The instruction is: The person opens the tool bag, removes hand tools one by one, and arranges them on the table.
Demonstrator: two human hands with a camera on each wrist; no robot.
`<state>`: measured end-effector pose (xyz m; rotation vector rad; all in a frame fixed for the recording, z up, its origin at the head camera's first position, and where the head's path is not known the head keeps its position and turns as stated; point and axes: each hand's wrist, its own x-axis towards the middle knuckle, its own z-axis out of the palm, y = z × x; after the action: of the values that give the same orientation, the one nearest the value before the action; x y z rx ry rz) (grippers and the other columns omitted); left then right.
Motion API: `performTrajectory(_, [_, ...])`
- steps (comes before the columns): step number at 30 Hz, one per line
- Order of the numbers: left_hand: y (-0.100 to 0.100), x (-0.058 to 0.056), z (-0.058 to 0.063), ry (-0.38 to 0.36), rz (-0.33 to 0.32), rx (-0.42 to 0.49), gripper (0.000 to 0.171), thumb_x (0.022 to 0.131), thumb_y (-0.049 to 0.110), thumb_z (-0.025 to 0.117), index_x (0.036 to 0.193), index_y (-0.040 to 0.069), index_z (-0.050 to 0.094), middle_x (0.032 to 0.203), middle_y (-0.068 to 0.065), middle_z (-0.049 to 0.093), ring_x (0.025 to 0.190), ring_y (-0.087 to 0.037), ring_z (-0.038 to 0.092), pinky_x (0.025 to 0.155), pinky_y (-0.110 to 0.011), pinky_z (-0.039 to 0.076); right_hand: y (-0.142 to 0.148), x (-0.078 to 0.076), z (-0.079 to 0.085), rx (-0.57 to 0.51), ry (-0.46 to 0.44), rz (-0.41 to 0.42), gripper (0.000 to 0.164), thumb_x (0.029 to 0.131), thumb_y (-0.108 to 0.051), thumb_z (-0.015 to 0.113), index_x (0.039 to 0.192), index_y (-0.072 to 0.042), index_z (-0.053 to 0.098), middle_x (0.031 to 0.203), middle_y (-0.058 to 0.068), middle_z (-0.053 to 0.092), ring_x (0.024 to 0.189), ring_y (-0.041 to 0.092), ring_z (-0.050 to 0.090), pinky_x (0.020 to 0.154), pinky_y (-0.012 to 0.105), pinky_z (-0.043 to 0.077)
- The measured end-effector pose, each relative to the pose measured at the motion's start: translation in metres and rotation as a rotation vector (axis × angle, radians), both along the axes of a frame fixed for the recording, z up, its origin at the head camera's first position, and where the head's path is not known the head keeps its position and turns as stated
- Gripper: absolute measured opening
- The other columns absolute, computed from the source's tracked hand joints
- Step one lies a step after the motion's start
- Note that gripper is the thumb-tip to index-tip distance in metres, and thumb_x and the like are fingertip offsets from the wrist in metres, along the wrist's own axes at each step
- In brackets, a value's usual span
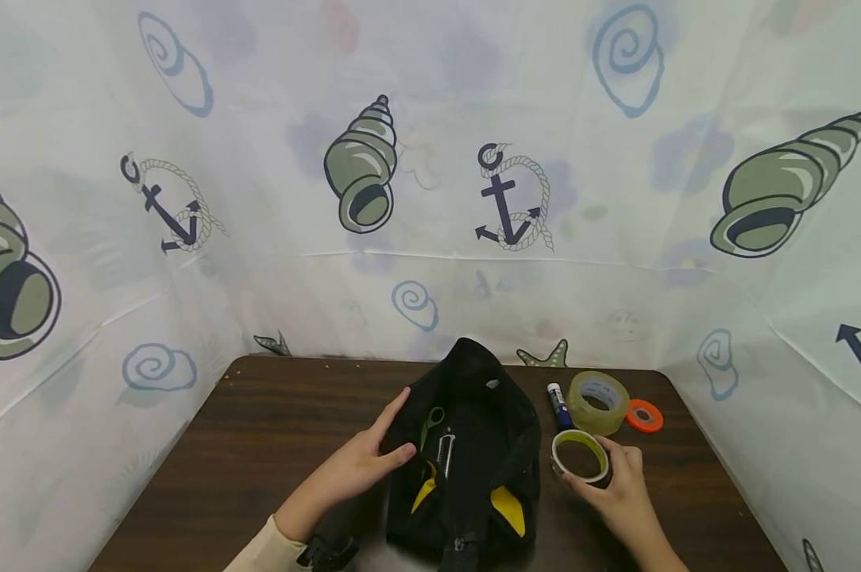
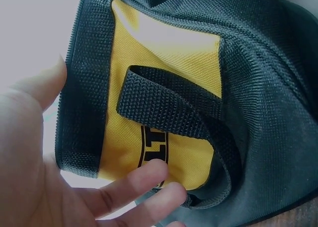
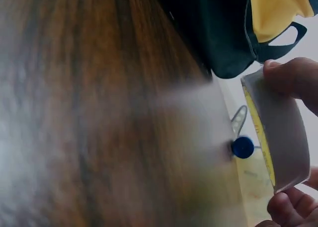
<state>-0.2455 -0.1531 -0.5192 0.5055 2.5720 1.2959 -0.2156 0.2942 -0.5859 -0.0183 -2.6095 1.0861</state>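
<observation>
In the head view a black tool bag (image 1: 466, 477) with yellow patches lies unzipped on the table. Green-handled scissors (image 1: 430, 425) and a slim metal tool (image 1: 445, 453) show in its mouth. My left hand (image 1: 362, 469) rests against the bag's left side, thumb at the rim; in the left wrist view its fingers touch the yellow end panel (image 2: 174, 43) below a strap loop (image 2: 164, 100). My right hand (image 1: 619, 492) grips a roll of tape (image 1: 559, 461) with a yellow inner core, right of the bag. The right wrist view shows thumb and fingers pinching the roll's edges.
Behind the held roll lie a wide roll of clear tape (image 1: 581, 405), a small orange roll (image 1: 644, 415) and a blue glue stick (image 1: 559, 407) with a white cap. The dark wooden table (image 1: 280, 405) meets a printed cloth (image 1: 445, 310) at its back and sides.
</observation>
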Motion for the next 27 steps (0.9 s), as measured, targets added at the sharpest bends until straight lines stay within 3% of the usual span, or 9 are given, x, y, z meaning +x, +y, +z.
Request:
performTrajectory(8, [-0.0010,-0.0019,-0.0021,-0.013,0.001,-0.002,0.087,0.107,0.059,0.063,0.171,0.059,0.004,0.179,-0.016,0.029,0.147,-0.049,0.055,0.112,-0.075,0.047,0.0079,-0.0050,-0.0025,-0.003,-0.213,0.032,0.097,0.081,-0.033,0.100,0.154,0.008,0.050,0.129,0.024,0.043,0.109,0.028,0.042,0.085,0.030,0.043])
performTrajectory(14, [-0.0007,-0.0023,-0.0030,-0.034,-0.003,0.001,0.088,0.107,0.060,0.063,0.172,0.056,0.004,0.181,-0.014,0.025,0.148,-0.050,0.054,0.112,-0.076,0.046,0.0102,-0.0052,-0.0028,-0.015,-0.254,0.055,0.097,0.082,-0.026,0.099,0.156,0.008,0.047,0.124,0.021,0.043,0.096,0.021,0.044,0.075,0.023,0.042])
performTrajectory(22, [0.0004,-0.0023,-0.0019,-0.036,-0.010,0.004,0.089,0.107,0.059,0.063,0.173,0.054,0.003,0.180,-0.016,0.027,0.146,-0.049,0.056,0.112,-0.075,0.047,0.0086,-0.0062,-0.0026,-0.069,-0.272,0.061,0.094,0.083,-0.019,0.099,0.157,0.005,0.047,0.125,0.020,0.044,0.091,0.018,0.047,0.075,0.023,0.043])
performTrajectory(27, [0.0009,-0.0020,-0.0002,-0.053,-0.019,0.033,0.082,0.111,0.055,0.058,0.173,0.055,0.004,0.152,-0.020,0.064,0.118,-0.031,0.075,0.107,-0.067,0.054,0.0094,-0.0065,-0.0026,-0.075,-0.269,0.063,0.092,0.083,-0.018,0.098,0.157,0.005,0.048,0.125,0.019,0.046,0.092,0.017,0.048,0.076,0.023,0.044])
